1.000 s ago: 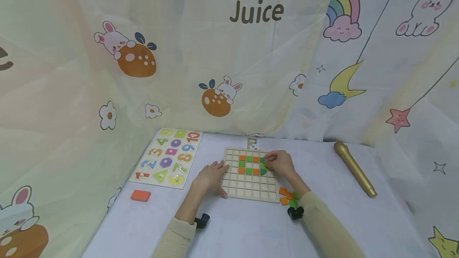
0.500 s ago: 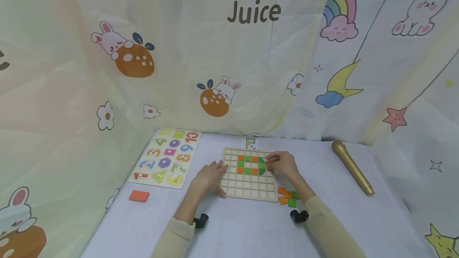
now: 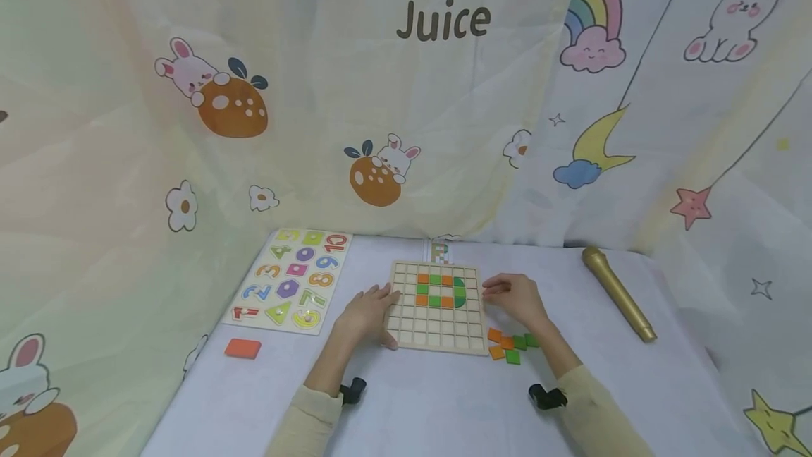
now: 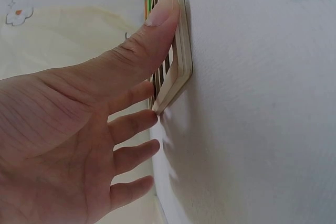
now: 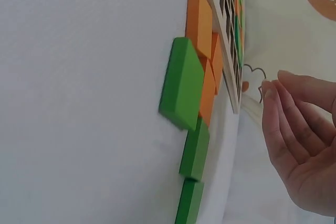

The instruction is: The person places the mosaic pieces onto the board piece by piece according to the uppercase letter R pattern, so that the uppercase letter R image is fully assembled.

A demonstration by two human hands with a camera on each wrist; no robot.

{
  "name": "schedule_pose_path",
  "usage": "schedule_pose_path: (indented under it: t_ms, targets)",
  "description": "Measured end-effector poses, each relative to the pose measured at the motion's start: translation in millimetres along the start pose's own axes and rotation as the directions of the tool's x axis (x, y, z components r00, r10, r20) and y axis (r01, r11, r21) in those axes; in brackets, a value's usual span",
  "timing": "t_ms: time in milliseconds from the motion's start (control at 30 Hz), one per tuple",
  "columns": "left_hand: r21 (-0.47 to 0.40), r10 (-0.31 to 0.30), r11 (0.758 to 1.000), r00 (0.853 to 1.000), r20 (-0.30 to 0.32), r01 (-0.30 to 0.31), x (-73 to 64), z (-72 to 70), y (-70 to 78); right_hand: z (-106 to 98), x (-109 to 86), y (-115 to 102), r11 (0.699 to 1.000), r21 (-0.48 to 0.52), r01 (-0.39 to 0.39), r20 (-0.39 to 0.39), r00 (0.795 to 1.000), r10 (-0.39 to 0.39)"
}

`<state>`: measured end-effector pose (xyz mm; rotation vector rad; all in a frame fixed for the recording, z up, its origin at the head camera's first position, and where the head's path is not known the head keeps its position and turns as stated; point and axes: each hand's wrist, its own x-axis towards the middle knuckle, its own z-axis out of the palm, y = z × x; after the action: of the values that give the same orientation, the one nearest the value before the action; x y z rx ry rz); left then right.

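A square wooden grid board (image 3: 438,330) lies on the white cloth. Orange and green tiles (image 3: 434,300) form a ring in its upper middle, with dark green rounded pieces at the ring's right corners. My left hand (image 3: 366,314) rests at the board's left edge; in the left wrist view its thumb (image 4: 152,27) touches the rim, the fingers nearly straight. Just off the board's right edge is my right hand (image 3: 521,298). Its fingers (image 5: 286,129) are loosely bent towards the thumb, holding nothing. Loose orange and green tiles (image 3: 512,357) lie below it, beside the board's lower right corner.
A number and shape puzzle board (image 3: 287,289) lies at the left, with a red-orange block (image 3: 242,348) in front of it. A small card with a coloured grid pattern (image 3: 440,252) lies behind the grid board. At the right is a gold microphone (image 3: 618,293). Printed curtains enclose the table.
My right hand has moved right, from the ring's right side to beyond the board's edge, uncovering the dark green corner pieces. The left hand stays at the left edge. The head view shifts slightly.
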<state>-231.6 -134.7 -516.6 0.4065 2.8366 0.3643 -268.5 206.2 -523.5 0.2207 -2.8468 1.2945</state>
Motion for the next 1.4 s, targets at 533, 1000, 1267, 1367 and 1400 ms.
schedule_pose_path:
  t_ms: [533,1000,1267,1367,1400]
  targets:
    - [0.01,0.013,1.0,1.0,-0.016,-0.013,-0.1,2.7,-1.8,-18.8,-46.6,18.7,0.997,-0.047,-0.063,0.068,0.995,0.066]
    - [-0.001,0.014,1.0,1.0,-0.004,-0.014,2.3,3.8,-3.1,-37.1,-63.6,29.2,0.975,-0.2,-0.101,0.166,0.977,0.135]
    - [-0.003,0.018,1.0,1.0,-0.008,-0.018,1.6,3.2,-2.4,-41.6,-64.2,37.6,0.961,-0.269,-0.07,0.109,0.989,0.103]
    - [-0.005,0.019,1.0,1.0,-0.01,-0.019,1.6,3.0,-2.4,-42.2,-63.5,39.5,0.96,-0.268,-0.077,0.101,0.989,0.107]
    - [-0.006,0.019,1.0,1.0,-0.01,-0.019,1.5,3.1,-2.4,-42.6,-63.5,40.0,0.962,-0.263,-0.071,0.102,0.99,0.101]
